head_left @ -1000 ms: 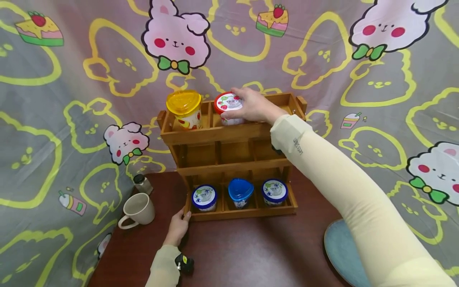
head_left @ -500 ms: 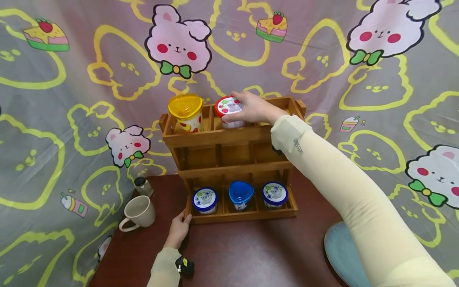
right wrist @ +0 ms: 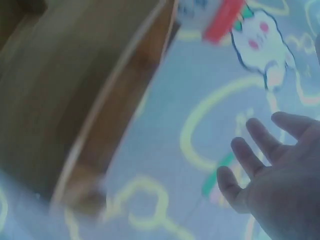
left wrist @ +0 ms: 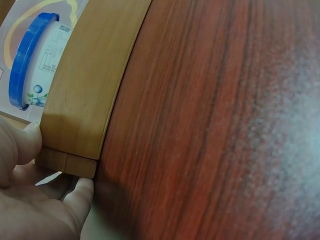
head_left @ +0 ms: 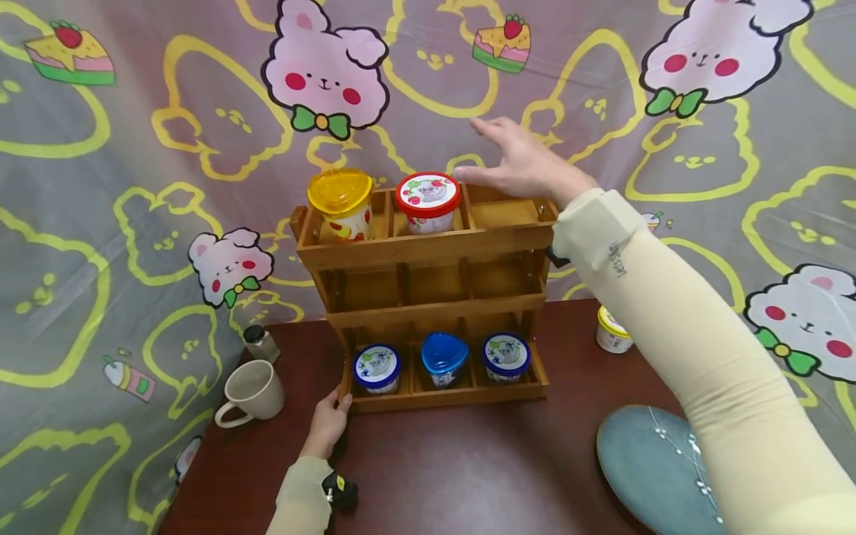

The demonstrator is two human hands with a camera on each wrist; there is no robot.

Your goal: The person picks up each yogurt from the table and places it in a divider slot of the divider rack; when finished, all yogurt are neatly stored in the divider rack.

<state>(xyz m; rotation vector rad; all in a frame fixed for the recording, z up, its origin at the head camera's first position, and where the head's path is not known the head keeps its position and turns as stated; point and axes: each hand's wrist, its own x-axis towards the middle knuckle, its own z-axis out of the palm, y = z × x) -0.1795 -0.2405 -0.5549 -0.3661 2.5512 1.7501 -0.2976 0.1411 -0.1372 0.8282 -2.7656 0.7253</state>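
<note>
A three-tier wooden rack stands on the table against the patterned cloth. My left hand grips its lower left corner; in the left wrist view, thumb and fingers pinch the wooden end. My right hand is raised above the top tier's right compartment with fingers extended, holding nothing. Just left of it, a red-lidded tub sits in the top middle compartment. A cup with a yellow lid occupies the top left one. Along the bottom tier are two blue-lidded tubs flanking a blue-lidded cup.
To the left stand a beige mug and a small black-capped jar. On the right lie a blue-grey plate and a yellow-lidded tub, partly behind the right sleeve. Patterned cloth hangs close behind the rack.
My right hand has let go of the red-lidded tub and moved up and right, leaving it in the top middle compartment. My left hand keeps its grip on the rack.
</note>
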